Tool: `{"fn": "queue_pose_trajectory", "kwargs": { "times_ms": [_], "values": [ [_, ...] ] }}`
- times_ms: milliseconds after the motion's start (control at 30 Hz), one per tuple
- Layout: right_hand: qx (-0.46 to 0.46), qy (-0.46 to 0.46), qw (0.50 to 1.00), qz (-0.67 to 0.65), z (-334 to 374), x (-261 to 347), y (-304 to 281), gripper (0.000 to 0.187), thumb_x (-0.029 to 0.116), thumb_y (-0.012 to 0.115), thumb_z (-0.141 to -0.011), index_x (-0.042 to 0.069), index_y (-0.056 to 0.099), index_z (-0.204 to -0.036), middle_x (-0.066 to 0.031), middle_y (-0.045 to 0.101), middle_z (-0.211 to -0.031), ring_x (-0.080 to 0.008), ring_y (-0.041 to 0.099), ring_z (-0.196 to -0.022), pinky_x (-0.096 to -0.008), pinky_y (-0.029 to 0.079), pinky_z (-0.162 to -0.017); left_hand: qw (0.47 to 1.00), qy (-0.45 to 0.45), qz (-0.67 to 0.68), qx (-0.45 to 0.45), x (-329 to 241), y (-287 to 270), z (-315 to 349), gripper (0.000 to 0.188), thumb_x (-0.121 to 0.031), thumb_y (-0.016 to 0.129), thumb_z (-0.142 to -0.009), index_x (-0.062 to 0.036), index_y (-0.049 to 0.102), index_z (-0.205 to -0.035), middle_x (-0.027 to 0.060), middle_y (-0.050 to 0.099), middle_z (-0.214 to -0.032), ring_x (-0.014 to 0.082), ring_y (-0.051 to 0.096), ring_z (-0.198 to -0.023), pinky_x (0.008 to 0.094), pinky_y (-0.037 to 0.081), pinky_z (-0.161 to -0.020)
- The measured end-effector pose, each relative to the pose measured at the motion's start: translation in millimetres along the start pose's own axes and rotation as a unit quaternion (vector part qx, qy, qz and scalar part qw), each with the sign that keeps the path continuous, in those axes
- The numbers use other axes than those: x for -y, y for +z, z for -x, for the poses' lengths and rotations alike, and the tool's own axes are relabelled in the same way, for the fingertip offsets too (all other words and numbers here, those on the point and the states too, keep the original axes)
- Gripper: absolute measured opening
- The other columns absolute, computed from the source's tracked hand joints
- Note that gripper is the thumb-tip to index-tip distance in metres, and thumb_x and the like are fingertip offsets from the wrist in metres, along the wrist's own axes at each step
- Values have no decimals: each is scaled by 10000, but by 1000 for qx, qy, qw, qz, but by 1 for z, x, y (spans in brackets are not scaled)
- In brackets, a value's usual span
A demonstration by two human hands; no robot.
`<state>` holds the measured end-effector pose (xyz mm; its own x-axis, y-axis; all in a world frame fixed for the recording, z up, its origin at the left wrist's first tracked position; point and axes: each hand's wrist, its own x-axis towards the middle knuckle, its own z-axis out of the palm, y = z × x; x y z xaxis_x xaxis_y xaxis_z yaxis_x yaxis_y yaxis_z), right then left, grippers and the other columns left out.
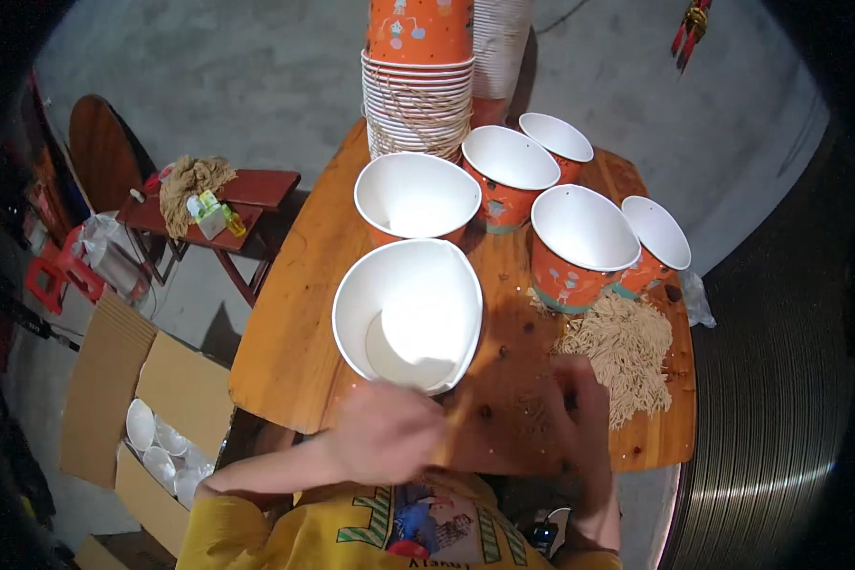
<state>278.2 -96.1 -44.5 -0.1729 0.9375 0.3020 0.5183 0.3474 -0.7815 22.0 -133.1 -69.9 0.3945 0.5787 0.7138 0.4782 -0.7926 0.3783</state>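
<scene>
My left hand (pixel 389 432) is blurred and looks closed, just in front of the nearest white-lined paper bucket (pixel 361 328), which leans with its mouth toward me. On the right, my right hand (pixel 582 408) has its fingers curled together beside a heap of short tan cords (pixel 627 356). Anything pinched in either hand is too blurred to make out. Behind the nearest bucket stands another orange paper bucket (pixel 418 195), its white inside showing. A further orange bucket (pixel 579 233) stands upright at the heap's far edge.
A tall stack of orange buckets (pixel 418 109), with tan cords draped over it, rises at the table's (pixel 290 332) back. More buckets stand at the back right. An open cardboard box (pixel 114 380) sits low on the left, near a red-brown bench (pixel 256 190).
</scene>
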Motion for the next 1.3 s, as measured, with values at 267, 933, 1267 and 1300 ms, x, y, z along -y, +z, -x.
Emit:
{"fn": "queue_pose_trajectory", "kwargs": {
  "times_ms": [267, 933, 1267, 1300],
  "values": [
    [166, 159, 970, 84, -91, 17, 45, 443, 279, 621, -867, 71, 498, -1239, -89, 627, -869, -144, 600, -814, -276, 472, -730, 868, -463, 178, -28, 89, -44, -31, 575, -51, 513, -878, -59, 283, -1405, 152, 411, -1353, 222, 425, -1237, 358, 348, -1029],
    [451, 46, 891, 36, -82, 40, 26, 532, 277, 531, -877, 133, 377, -1366, -229, 619, -1055, -387, 634, -895, -469, 507, -803, 873, -343, 53, 344, 68, -63, -78, 401, -196, 449, -943, -97, 410, -1330, 194, 567, -1193, 385, 567, -1021, 471, 465, -845],
    [330, -54, 937, 97, -94, 30, 44, 316, 281, 544, -915, 94, 595, -1165, -190, 649, -872, -364, 634, -761, -422, 501, -680, 855, -291, 31, 428, 70, -48, -88, 234, -224, 425, -973, -10, 509, -1019, 258, 597, -740, 447, 583, -740, 523, 445, -646],
    [336, -50, 935, 98, -95, 30, 44, 322, 288, 547, -914, 94, 594, -1167, -192, 649, -900, -356, 636, -790, -414, 501, -700, 860, -289, 35, 418, 71, -47, -85, 225, -217, 433, -971, -14, 513, -1029, 255, 592, -703, 449, 584, -726, 529, 444, -649]
  ]
}}
